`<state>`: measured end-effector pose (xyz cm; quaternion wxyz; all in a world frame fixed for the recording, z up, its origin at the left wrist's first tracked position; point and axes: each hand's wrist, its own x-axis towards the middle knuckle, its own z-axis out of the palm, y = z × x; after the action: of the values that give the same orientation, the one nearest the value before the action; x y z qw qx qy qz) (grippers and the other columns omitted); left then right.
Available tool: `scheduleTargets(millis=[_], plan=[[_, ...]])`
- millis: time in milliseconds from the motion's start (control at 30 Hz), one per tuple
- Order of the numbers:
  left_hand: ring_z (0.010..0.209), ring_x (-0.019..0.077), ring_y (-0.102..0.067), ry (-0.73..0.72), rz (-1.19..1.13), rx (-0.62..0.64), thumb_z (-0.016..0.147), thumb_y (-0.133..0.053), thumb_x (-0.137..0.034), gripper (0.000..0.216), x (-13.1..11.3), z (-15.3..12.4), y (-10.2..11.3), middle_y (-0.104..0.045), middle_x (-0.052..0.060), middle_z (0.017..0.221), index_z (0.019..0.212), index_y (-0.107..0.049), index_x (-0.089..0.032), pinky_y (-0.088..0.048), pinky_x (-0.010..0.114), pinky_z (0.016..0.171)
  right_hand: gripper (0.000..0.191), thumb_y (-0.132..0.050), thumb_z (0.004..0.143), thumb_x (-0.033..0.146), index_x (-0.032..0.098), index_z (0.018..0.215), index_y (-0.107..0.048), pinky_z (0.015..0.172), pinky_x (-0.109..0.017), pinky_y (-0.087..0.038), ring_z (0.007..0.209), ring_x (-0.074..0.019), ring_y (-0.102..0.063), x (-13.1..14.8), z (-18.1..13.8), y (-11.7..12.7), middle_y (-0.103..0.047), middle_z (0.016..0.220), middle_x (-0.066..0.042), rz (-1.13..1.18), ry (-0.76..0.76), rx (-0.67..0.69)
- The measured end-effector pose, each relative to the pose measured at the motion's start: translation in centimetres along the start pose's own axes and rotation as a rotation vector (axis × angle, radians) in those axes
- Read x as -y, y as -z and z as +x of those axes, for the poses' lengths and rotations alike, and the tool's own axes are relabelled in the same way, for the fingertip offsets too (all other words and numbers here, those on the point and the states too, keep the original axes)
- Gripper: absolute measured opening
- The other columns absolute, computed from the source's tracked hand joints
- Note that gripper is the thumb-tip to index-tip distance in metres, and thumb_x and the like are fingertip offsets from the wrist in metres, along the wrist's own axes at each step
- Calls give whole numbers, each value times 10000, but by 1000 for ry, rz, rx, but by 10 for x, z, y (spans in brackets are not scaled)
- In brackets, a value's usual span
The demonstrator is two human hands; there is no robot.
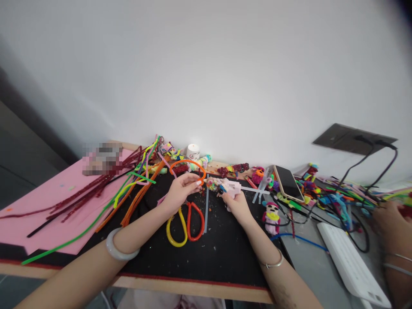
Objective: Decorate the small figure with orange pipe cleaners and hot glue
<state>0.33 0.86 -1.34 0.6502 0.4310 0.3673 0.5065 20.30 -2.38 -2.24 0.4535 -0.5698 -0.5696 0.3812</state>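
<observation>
An orange pipe cleaner (188,162), bent into a loop, is pinched between the thumb and fingers of my left hand (182,187). My right hand (236,205) is wrapped around a pale pink glue gun (232,187), whose nozzle end is smeared with colourful residue and points toward the pinched end of the pipe cleaner. A translucent glue stick (255,190) sticks out of the gun's back. Whether nozzle and pipe cleaner touch, I cannot tell. Between my forearms lie scissors with one yellow and one red handle (195,221); their blades are hidden.
Loose pipe cleaners (128,189) cover a pink sheet (72,223) at left. Along the wall stand a white cup (193,151), small pipe-cleaner figures (271,216) and a phone (289,183). At right are a white power strip (350,262), cables and another person's hand (394,225).
</observation>
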Motion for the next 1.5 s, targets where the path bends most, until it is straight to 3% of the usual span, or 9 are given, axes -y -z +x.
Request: scheduleTargets(millis=[467, 767, 1500], plan=[[701, 110, -610, -2, 6, -5, 638, -727, -272, 276, -1, -1, 0, -650, 14, 802, 871, -633, -157, -499, 271, 728, 254, -594, 702, 384, 132, 672, -578, 364, -197, -251, 394, -67, -320, -2, 0, -1, -409, 465, 52, -2, -37, -9], [705, 97, -602, -10, 13, -4, 660, -715, -264, 257, 0, -1, 0, -636, 8, 801, 874, -626, -152, -491, 238, 709, 247, -591, 701, 377, 134, 661, -567, 357, -194, -249, 371, -60, -308, -4, 1, -1, -391, 445, 65, 9, -47, -3], [705, 111, -607, -20, 18, -15, 647, -719, -279, 265, 0, 0, 0, -649, 14, 796, 865, -631, -156, -488, 254, 707, 292, -589, 697, 415, 125, 667, -606, 370, -206, -280, 371, -72, -337, -6, 1, 0, -440, 442, 49, -34, -38, -22]])
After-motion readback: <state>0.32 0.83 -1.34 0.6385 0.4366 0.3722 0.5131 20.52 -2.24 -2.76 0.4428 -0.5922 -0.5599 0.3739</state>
